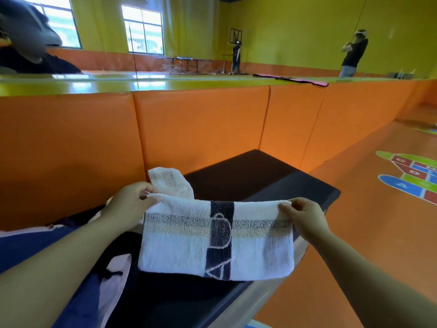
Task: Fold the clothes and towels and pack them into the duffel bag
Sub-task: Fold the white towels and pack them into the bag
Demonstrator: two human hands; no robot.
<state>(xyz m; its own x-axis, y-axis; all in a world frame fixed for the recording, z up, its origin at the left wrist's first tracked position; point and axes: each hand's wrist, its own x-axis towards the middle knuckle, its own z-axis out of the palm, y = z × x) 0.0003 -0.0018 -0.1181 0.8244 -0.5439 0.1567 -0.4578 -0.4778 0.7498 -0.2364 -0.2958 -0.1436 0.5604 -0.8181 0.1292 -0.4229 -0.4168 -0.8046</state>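
1. Both hands pinch the top edge of the towel (179, 247). My left hand (132, 202) holds the left corner between thumb and fingers, and my right hand (305, 218) holds the right corner in the same way, with the fingers curled.
2. The towel is folded and hangs flat between my hands, in the air, in front of me and over the near part of the bench (260, 181). It is white, with a dark band (221, 237) going down its middle and a faint striped strip across it.
3. Just behind my left hand a second white cloth (170, 183) stands up, close to the towel's top edge.
4. Under my left arm lies navy and pink fabric (113, 275). I cannot tell if it is the bag or some clothes.
5. The bench is black and stands against an orange padded wall (189, 126). To the right, a coloured hopscotch (411, 178) is painted on the orange floor.
6. Far behind the wall, two people stand in the hall, well apart from each other.
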